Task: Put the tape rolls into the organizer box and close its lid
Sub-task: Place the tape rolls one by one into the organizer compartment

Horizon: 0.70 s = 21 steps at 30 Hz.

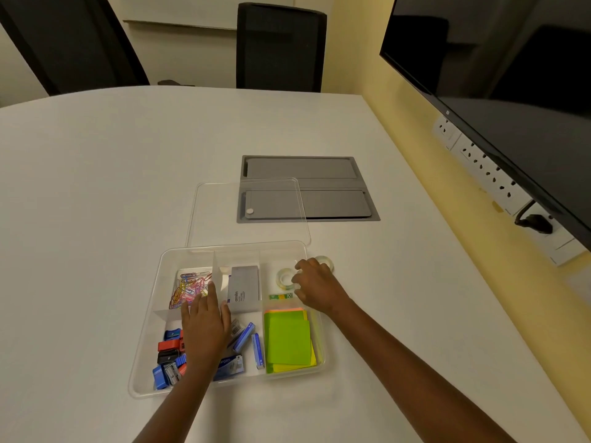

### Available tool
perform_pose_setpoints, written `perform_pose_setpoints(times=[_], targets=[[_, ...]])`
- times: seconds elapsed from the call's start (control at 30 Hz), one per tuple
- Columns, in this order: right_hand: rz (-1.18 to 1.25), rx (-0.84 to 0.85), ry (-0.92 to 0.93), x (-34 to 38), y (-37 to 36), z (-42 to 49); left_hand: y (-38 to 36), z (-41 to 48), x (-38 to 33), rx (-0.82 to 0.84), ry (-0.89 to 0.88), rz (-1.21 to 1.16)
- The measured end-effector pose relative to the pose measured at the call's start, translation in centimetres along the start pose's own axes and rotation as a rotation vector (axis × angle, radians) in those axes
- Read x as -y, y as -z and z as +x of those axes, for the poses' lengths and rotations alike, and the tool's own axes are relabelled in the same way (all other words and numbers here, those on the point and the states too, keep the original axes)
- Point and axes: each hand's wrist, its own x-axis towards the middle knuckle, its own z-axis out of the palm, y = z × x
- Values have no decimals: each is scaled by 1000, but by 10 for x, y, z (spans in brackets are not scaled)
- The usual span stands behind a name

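The clear organizer box (145, 346) lies open on the white table, divided into compartments. A clear tape roll (284, 278) rests in its back right compartment. My right hand (316, 287) hovers over that compartment's right edge, fingers spread, fingertips just beside the roll. A second tape roll (326, 261) sits on the table just outside the box, partly hidden behind my right hand. My left hand (204, 324) lies flat with fingers apart over the box's middle. The clear lid (224, 215) lies flat on the table behind the box.
The box holds coloured paper clips (188, 289), a grey card box (243, 287), sharpeners (169, 353), staple packs (252, 342) and green sticky notes (289, 342). A grey cable hatch (319, 190) sits behind the lid. A wall screen (511, 75) and sockets are at right, chairs at the back.
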Motion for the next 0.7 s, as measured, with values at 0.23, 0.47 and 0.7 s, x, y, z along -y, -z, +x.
perform_pose_setpoints(times=[0.23, 0.47, 0.7], targets=[[384, -304, -82, -16, -2, -3, -1, 0, 1, -20, -10, -16], [269, -103, -400, -50, -25, 4, -1, 1, 0, -38, -14, -22], [198, 2, -409, -51, -41, 3, 0, 0, 0, -55, -17, -28]])
